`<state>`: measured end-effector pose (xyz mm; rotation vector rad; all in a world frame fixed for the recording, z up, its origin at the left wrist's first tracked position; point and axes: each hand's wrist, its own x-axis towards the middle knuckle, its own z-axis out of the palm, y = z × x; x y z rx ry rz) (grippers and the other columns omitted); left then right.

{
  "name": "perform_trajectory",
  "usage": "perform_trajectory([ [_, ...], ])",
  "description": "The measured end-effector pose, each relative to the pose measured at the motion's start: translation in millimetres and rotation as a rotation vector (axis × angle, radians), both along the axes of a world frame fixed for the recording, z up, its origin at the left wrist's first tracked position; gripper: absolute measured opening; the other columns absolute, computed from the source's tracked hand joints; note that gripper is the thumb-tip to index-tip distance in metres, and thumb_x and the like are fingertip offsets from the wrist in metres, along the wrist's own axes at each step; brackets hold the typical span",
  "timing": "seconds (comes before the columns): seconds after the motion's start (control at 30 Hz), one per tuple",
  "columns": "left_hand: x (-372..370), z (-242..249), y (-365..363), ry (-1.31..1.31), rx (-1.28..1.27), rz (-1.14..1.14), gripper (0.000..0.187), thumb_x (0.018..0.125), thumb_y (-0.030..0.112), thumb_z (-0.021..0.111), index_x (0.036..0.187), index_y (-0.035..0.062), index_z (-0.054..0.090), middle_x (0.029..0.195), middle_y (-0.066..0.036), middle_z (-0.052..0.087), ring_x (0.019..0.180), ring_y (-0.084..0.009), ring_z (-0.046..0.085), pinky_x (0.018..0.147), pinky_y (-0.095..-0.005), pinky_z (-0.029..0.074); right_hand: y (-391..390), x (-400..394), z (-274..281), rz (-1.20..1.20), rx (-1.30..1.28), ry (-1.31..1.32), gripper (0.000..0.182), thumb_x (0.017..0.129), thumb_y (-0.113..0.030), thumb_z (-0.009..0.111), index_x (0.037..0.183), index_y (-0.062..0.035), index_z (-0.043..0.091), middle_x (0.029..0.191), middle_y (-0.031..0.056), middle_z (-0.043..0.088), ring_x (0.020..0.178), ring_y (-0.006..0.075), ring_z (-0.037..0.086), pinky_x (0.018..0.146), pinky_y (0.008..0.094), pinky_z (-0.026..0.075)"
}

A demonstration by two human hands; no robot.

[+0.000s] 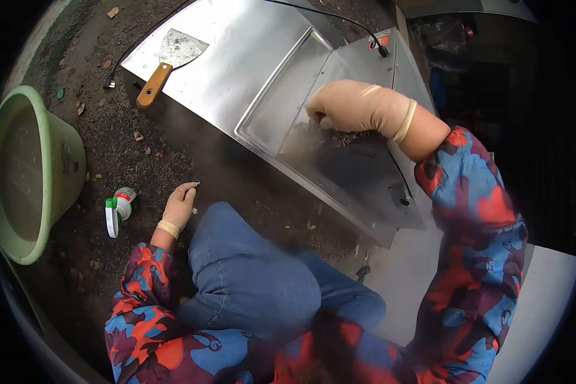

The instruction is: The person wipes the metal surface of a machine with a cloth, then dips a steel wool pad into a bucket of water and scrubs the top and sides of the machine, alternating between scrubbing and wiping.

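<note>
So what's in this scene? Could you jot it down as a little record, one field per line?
Workpiece: large shiny metal casing with a recessed panel
Right hand: gloved, fingers curled, over the casing; anything gripped is hidden
Left hand: gloved, low beside the person's knee; grip unclear
Scraper: wooden handle, wide worn blade, on the casing, handle past its edge
Tub: pale green, murky liquid inside
Bottle: white and green, on the ground between tub and left hand
Ground: dark, gritty, scattered leaves
</note>
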<state>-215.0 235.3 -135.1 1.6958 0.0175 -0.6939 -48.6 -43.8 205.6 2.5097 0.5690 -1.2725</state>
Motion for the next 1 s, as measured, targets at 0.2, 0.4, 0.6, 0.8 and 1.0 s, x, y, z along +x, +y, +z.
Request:
perform_trajectory([
  [0.2, 3, 16, 0, 0.119, -0.018, 0.003, 0.029, 0.096, 0.019, 0.051, 0.119, 0.004, 0.062, 0.114, -0.013, 0.063, 0.101, -0.0217, 0.061, 0.083, -0.0314, 0.051, -75, 70, 12, 0.057, -0.389, -0.379, 0.021, 0.083, -0.015, 0.062, 0.1, -0.0072, 0.07, 0.099, 0.0153, 0.069, 0.095, 0.0324, 0.066, 0.083, 0.0404, 0.052],
  [0.4, 1, -4, -4, 0.057, 0.04, -0.044, 0.03, 0.096, 0.019, 0.051, 0.118, 0.0025, 0.062, 0.119, -0.016, 0.062, 0.114, -0.0266, 0.057, 0.1, -0.0324, 0.041, 42, -32, 12, 0.007, -0.162, 0.062, 0.013, 0.08, -0.01, 0.061, 0.09, -0.0029, 0.066, 0.089, 0.0161, 0.066, 0.091, 0.0353, 0.063, 0.082, 0.0414, 0.049],
  [0.6, -2, -5, -1, 0.071, -0.002, -0.014, 0.03, 0.096, 0.018, 0.051, 0.118, 0.0019, 0.062, 0.118, -0.015, 0.063, 0.113, -0.0257, 0.057, 0.1, -0.0324, 0.042, -26, 15, 85, -0.038, -0.101, -0.116, 0.016, 0.074, -0.004, 0.07, 0.09, -0.003, 0.067, 0.091, 0.0131, 0.063, 0.089, 0.0332, 0.061, 0.081, 0.039, 0.049],
  [0.8, 3, 1, -2, 0.116, 0.036, -0.026, 0.03, 0.097, 0.017, 0.05, 0.12, 0.0026, 0.062, 0.119, -0.011, 0.062, 0.113, -0.0192, 0.055, 0.099, -0.0289, 0.04, -2, -34, 55, 0.24, 0.055, -0.249, 0.009, 0.075, -0.006, 0.07, 0.072, -0.0023, 0.063, 0.084, 0.0078, 0.063, 0.091, 0.03, 0.059, 0.078, 0.0376, 0.05],
  [1.0, 6, 4, -6, 0.086, -0.005, -0.023, 0.03, 0.098, 0.018, 0.049, 0.12, 0.0024, 0.062, 0.12, -0.012, 0.061, 0.114, -0.0208, 0.055, 0.1, -0.0292, 0.039, -8, -30, 99, 0.071, 0.161, -0.173, 0.013, 0.072, 0.001, 0.069, 0.085, -0.0037, 0.07, 0.088, 0.0087, 0.067, 0.091, 0.029, 0.061, 0.079, 0.0369, 0.051],
])
